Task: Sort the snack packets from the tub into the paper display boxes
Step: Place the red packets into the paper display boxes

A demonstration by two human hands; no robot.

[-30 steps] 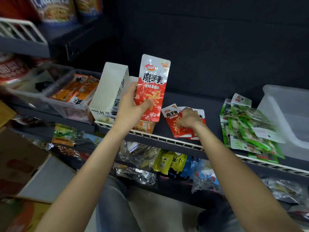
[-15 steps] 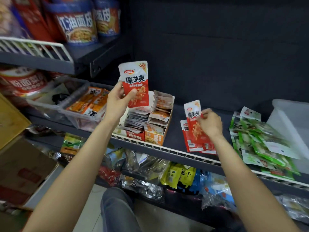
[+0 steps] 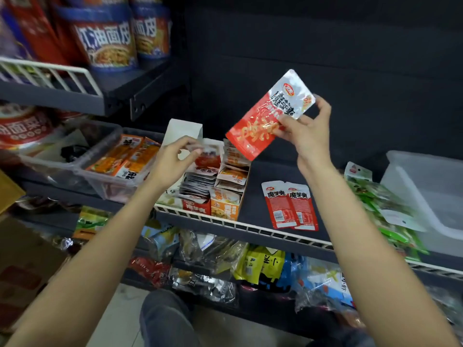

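Note:
Two paper display boxes stand side by side at the shelf's front, a red one [image 3: 196,206] and an orange one [image 3: 224,207], both stacked with packets. My left hand [image 3: 172,160] pinches the top of a red packet [image 3: 208,156] standing in the red box, in front of a raised white flap [image 3: 184,130]. Up and to the right, my right hand [image 3: 309,136] holds a red-and-silver snack packet [image 3: 270,113] tilted in the air above the orange box. Two more red packets [image 3: 289,204] lie flat on the shelf. A clear tub [image 3: 431,176] stands at the far right.
Several green packets [image 3: 383,204] are piled beside the tub. A clear bin [image 3: 75,171] holding orange packets [image 3: 127,159] sits left of the boxes. A white wire rail [image 3: 263,231] runs along the shelf front. Noodle cups [image 3: 107,33] fill the upper shelf, bagged snacks [image 3: 260,266] the lower.
My left hand has lowered its red packet into the red box. My right hand has lifted a red packet off the shelf and raised it high toward the boxes.

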